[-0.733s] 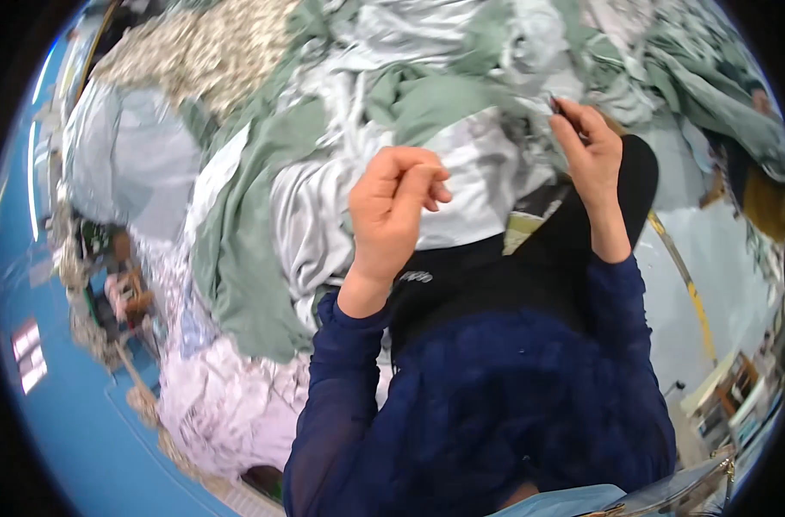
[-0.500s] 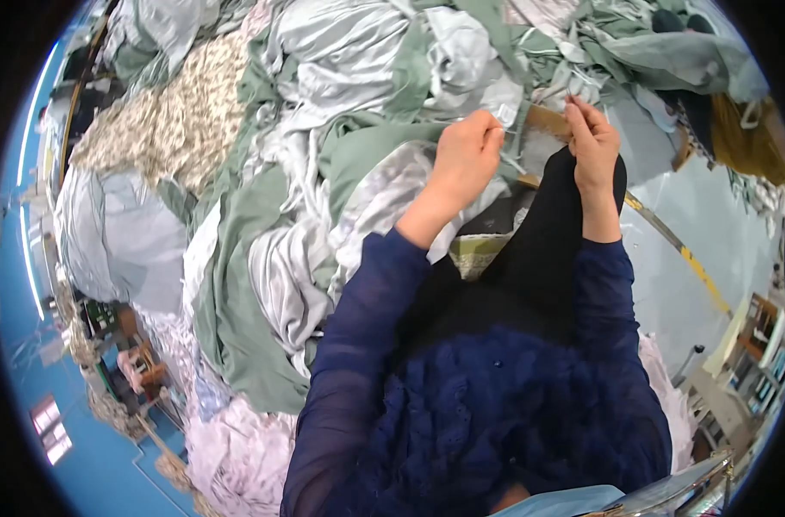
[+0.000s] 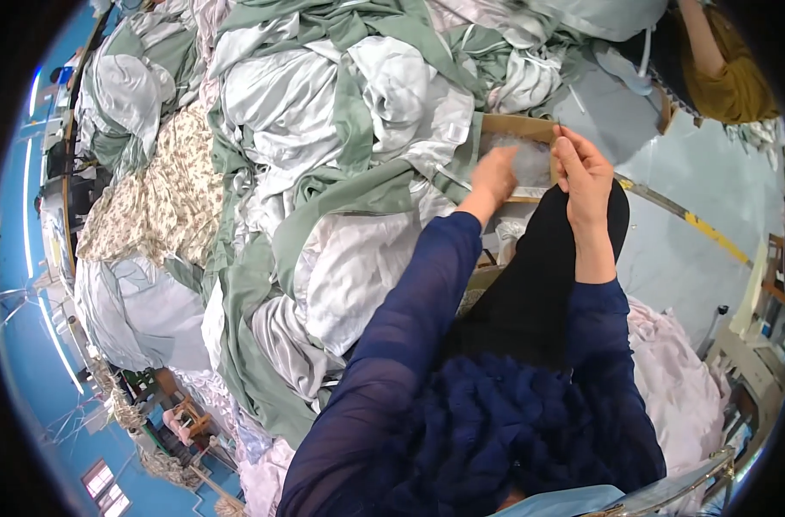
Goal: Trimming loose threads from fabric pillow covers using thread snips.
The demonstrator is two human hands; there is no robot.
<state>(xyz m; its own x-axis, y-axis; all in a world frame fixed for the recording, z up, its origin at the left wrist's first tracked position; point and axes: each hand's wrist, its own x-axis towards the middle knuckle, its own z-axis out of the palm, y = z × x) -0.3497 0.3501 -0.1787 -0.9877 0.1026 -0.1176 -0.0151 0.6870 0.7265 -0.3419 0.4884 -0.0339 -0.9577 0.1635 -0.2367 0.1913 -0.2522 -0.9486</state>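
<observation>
My left hand (image 3: 493,175) reaches forward into a shallow cardboard box (image 3: 517,129), its fingers blurred over pale fluffy stuff inside; whether it grips anything I cannot tell. My right hand (image 3: 584,177) is raised beside the box with thumb and forefinger pinched on something very thin, like a needle or thread (image 3: 558,131), too small to name surely. Both arms wear dark blue sheer sleeves. A black cloth (image 3: 539,276) lies over my lap under the right forearm.
A big heap of pale silver and sage green fabric (image 3: 341,172) fills the space ahead and left, with a floral cloth (image 3: 164,202) further left. Another person in a mustard top (image 3: 728,77) works at the upper right. Pink cloth (image 3: 668,370) lies at right.
My left hand has moved forward from near my chest into the cardboard box. The right hand stayed raised and pinched. The view has tilted toward the fabric heap.
</observation>
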